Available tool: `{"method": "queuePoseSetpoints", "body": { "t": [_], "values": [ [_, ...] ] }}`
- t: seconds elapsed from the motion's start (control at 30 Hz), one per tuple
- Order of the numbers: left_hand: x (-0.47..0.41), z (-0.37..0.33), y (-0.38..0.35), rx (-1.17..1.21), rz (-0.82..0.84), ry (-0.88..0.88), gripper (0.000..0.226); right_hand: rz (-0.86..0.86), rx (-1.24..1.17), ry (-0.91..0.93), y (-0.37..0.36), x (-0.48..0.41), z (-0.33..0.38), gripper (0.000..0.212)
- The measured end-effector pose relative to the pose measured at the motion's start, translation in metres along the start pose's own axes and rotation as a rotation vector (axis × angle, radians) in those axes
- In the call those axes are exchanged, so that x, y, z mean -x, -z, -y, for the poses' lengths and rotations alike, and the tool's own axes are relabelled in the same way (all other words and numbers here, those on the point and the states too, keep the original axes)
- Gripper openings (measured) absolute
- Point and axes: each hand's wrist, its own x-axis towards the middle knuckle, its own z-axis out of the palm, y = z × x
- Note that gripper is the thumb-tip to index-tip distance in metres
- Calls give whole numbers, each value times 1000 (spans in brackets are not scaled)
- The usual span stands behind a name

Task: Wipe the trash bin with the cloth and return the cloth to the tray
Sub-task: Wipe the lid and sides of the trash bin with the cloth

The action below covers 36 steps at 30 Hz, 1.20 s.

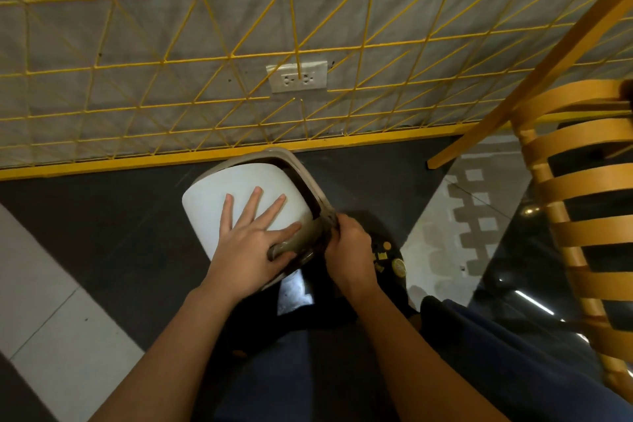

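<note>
— Where do we find the trash bin (pixel 294 164)?

— On the dark floor (pixel 102 233), just in front of the yellow base rail of the wire grid (pixel 205 44), below the wall socket (pixel 297 77). We look almost straight down on it, so its mouth faces up at us and its long axis runs away from us towards the floor. One corner of the beige rim points at the wall.

— And the hands?

— Our left hand (pixel 250 243) lies flat on the white lid (pixel 212 202), fingers straight and spread, gripping nothing. Our right hand (pixel 349 250) sits at the rim's right side, fingers curled tightly round the cloth (pixel 327 219), which is pressed against the rim there.

— What can't we make out?

— The cloth is a dark, brownish smear, blurred, and mostly hidden inside the fist. The bin's body is almost wholly covered by the lid and our hands; a pale patch below the wrists could be its side, but we cannot tell. Just right of our right hand lies a dark object with small yellow pieces (pixel 387 253), partly covered by that hand; we cannot say whether it is the tray. A wooden chair (pixel 582 181) on the right is cut off by the frame edge.
</note>
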Motion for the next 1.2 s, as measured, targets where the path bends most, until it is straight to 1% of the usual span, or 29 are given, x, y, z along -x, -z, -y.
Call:
{"method": "queuePoseSetpoints", "body": {
  "t": [0.07, 0.17, 0.3, 0.4, 0.5, 0.6, 0.73, 0.77, 0.83, 0.93, 1.0, 1.03, 1.13, 1.2],
  "values": [
    [0, -1, 0, 11, -10, 3, 45, -4, -16, -35, 2, 10, 1, 23],
    [-1, 0, 0, 17, -30, 6, 40, -29, 24, -5, 0, -1, 5, 24],
    [-2, 2, -4, 12, -35, 17, 35, 39, 99, 55, -2, -18, 14, 35],
    [-2, 1, -3, 13, 3, 23, 48, 39, 137, 168, -4, -2, 15, 39],
    [-2, 2, -5, 0, -12, 5, 49, 1, 109, 200, -13, 22, 11, 48],
    [-3, 3, -5, 15, -48, 7, 61, -42, 50, 210, -21, 31, 6, 45],
    [-2, 3, -10, 49, -42, 17, 68, -68, -33, 80, -21, 21, 2, 44],
    [-2, 3, -10, 55, -46, 16, 69, -75, -30, 73, -24, 23, 4, 44],
    [-3, 5, -9, 52, -56, 18, 69, -69, -17, 119, -30, 36, 10, 45],
    [-3, 5, -9, 52, -79, 6, 68, -59, -69, 201, -35, 57, 12, 42],
    [-3, 4, -9, 49, -85, 1, 68, -94, -35, 241, -30, 52, 8, 38],
    [-3, 4, -9, 45, -84, -4, 69, -104, -27, 221, -26, 45, 5, 36],
    [-3, 6, -10, 29, -76, -14, 73, -155, -61, 48, -5, 20, 4, 28],
    [-3, 6, -9, 12, -76, -19, 74, -189, -51, 18, 5, 6, -1, 26]
  ]
}}
